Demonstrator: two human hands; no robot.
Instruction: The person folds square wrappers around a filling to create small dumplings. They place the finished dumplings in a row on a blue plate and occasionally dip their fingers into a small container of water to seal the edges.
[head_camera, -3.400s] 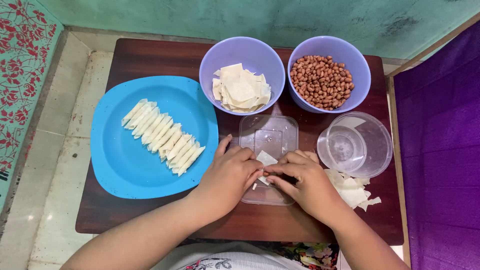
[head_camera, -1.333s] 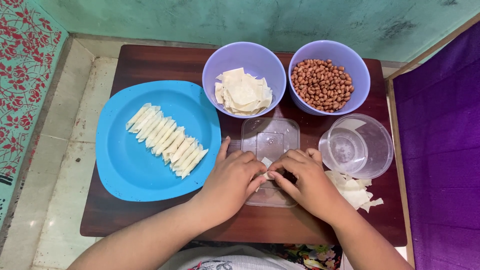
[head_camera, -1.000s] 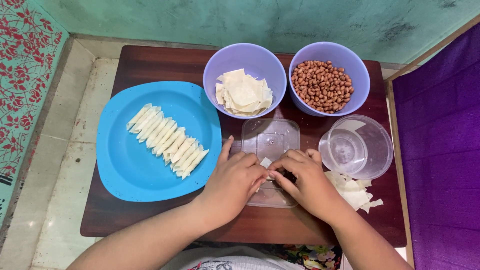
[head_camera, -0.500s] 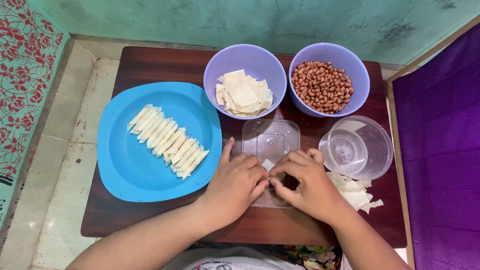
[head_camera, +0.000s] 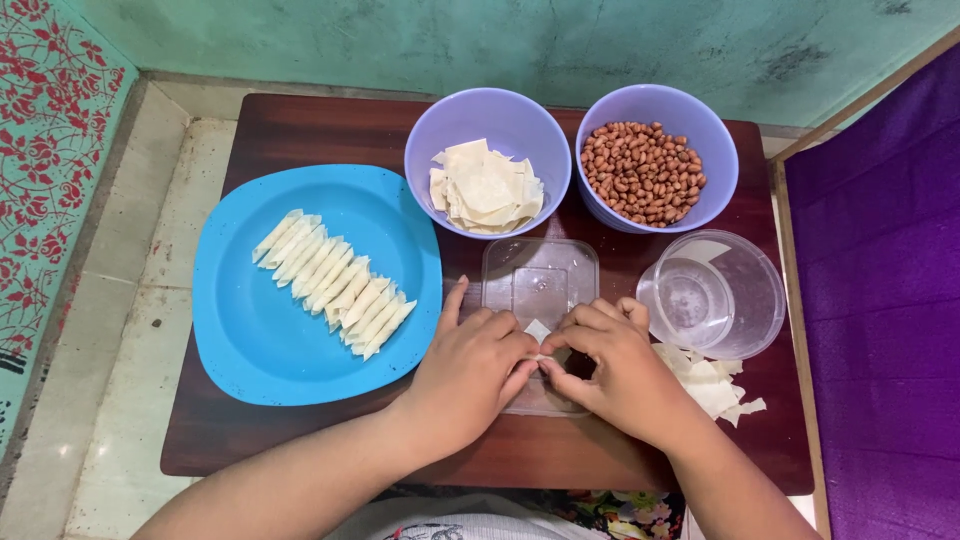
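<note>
Head: hands (head_camera: 545, 365) stay pinching wrapper (head_camera: 538, 330).

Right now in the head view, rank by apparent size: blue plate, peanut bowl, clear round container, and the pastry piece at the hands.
1. Blue plate, largest.
2. Peanut bowl and clear round container: look alike, left unranked.
3. Pastry piece, smallest, mostly hidden between left hand and right hand.

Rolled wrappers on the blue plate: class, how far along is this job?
Done: a row of rolled wrappers lies on the blue plate. In hand: left hand and right hand pinch one small wrapper piece over the clear lid. Left: a stack of flat wrappers and a bowlful of peanuts.
</note>
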